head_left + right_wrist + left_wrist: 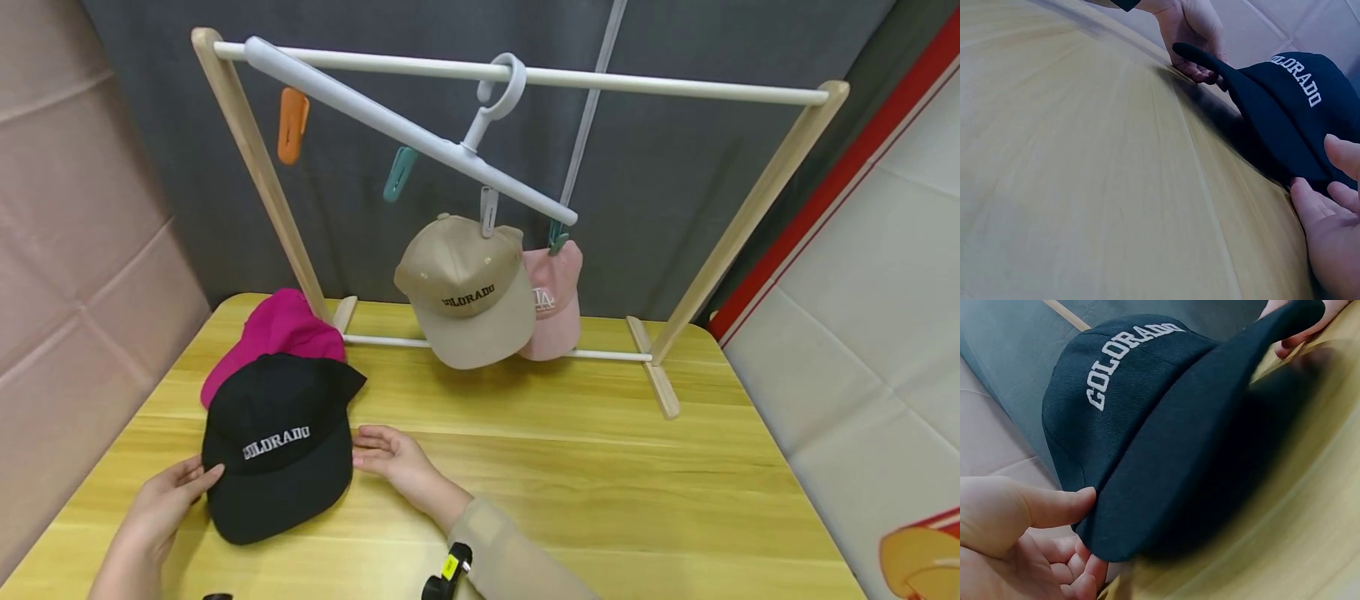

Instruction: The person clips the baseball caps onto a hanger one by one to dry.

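Observation:
A black cap [273, 454] with white COLORADO lettering sits at the table's left, its brim toward the front. My left hand [168, 504] pinches the cap's left edge; in the left wrist view the thumb [1063, 507] lies on top with the fingers below. On the cap's other side is my right hand [405, 467], its fingers fairly straight and at the brim's edge. The right wrist view shows its fingertips [1302, 190] against that edge, thumb raised apart. Behind the black cap lies a magenta cap [281, 329], partly covered by it.
A wooden rack [738, 225] stands at the back. From its top bar hangs a tilted white hanger [375, 117] with an orange clip [292, 125] and a teal clip [401, 173]. A beige cap [465, 283] and a pink cap [557, 308] hang clipped below it.

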{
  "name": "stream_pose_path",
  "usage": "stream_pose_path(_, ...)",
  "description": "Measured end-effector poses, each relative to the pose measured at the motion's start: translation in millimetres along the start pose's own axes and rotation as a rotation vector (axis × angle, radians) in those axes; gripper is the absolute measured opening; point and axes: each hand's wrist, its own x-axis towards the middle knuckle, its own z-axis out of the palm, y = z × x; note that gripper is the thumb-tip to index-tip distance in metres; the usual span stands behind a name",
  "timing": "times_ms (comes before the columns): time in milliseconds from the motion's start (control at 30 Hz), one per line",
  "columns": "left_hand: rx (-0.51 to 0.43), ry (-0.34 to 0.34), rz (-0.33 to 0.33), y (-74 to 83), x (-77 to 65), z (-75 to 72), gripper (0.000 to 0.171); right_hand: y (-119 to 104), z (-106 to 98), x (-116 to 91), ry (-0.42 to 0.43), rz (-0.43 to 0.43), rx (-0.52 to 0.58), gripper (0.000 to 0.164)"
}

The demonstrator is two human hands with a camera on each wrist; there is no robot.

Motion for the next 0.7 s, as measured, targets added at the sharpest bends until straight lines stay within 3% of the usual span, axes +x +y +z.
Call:
stream_pose_path(233,-0.004,-0.013,-0.036,-0.7,1.5,-1.0,0.086,1.9,-0.6,1.0,0.000,0.011,-0.035,0.047)
stream_pose_path(367,0.016,-0.002,0.017,-4.8,0.8,-1.0,0.082,2.5,-0.6,1.1,-0.003,0.003,-0.061,0.045)
stream_pose_path(500,0.038,0.021,0.094,-8.1,-2.1,-0.1,0.067,1.0,-0.2,-0.3,0.006,-0.003,-0.088,0.041)
stream_pose_path(700,0.053,0.007,0.133,-8.8,-6.4,1.5,0.053,-1.3,-0.2,-1.8,0.030,-0.004,-0.118,0.036)
